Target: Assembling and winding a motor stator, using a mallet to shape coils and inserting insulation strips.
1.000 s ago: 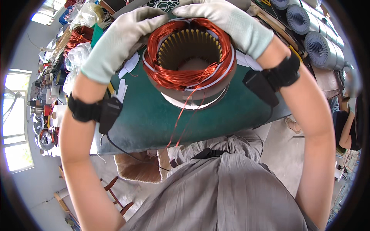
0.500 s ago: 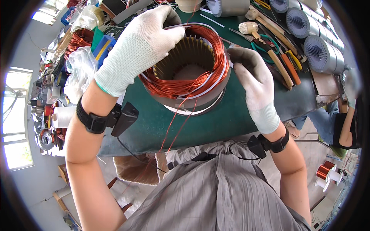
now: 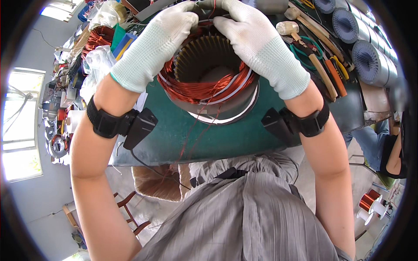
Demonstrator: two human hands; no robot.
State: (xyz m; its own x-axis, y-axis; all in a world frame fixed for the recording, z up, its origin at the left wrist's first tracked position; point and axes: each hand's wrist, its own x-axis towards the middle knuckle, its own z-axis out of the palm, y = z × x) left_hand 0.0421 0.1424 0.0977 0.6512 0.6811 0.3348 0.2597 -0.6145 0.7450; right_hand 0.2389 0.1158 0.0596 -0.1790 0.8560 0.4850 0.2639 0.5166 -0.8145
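A motor stator (image 3: 235, 108) stands upright on the green-topped bench, its slotted bore facing up. Around its upper end runs a thick ring of red copper winding (image 3: 187, 90), with a white sleeve or cord (image 3: 228, 92) along it. My left hand (image 3: 172, 27), in a white knit glove, is closed at the far left of the ring; what its fingertips pinch is hidden. My right hand (image 3: 248, 28), gloved too, curls over the far side of the winding, thumb toward the bore. Two thin red wires (image 3: 185, 135) trail from the ring's near side over the bench edge.
Mallets (image 3: 287, 28), pliers and cutters (image 3: 333, 76) lie to the right, beside finned grey cylinders (image 3: 366, 61). Plastic bags (image 3: 96, 65) and copper coils (image 3: 99, 38) crowd the left. Another person (image 3: 379, 141) sits at the far right. Wire spools (image 3: 370, 202) stand below.
My right hand has moved from the stator's right side to the far rim, close to my left hand. My left hand stays near the far left rim. The view has shifted slightly.
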